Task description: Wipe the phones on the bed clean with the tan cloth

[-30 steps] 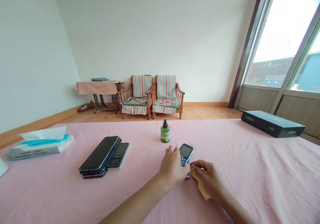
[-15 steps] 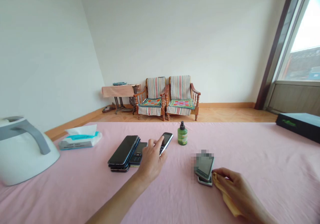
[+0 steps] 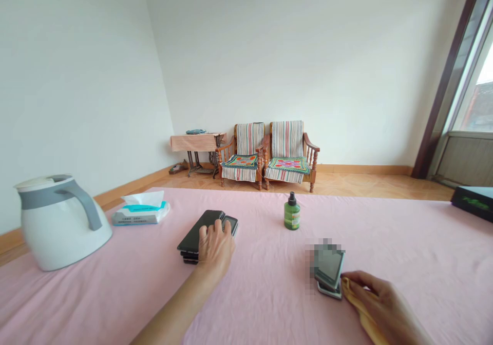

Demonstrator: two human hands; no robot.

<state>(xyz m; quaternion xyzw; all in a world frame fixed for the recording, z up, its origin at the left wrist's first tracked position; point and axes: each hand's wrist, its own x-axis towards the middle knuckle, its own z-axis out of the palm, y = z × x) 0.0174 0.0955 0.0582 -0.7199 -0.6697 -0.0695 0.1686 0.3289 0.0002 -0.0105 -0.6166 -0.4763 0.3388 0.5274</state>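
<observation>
My left hand is over a small mobile phone, its fingers curled round the phone's edges and covering most of it. Directly left of it lies a stack of dark smartphones, partly hidden by my knuckles. On the right, my right hand pinches a yellow cloth against the tablecloth. Close to those fingertips, a grey phone rests askew on top of another phone; blurred squares cover part of the left side.
A green bottle with a black cap stands mid-table on the pink cloth. Farther left are a tissue pack and a white jug. A black box sits at the right edge. Two chairs stand beyond.
My left hand has carried the small phone left and down beside the smartphone stack. My right hand stays by the two phones with the cloth. The view has turned slightly left.
</observation>
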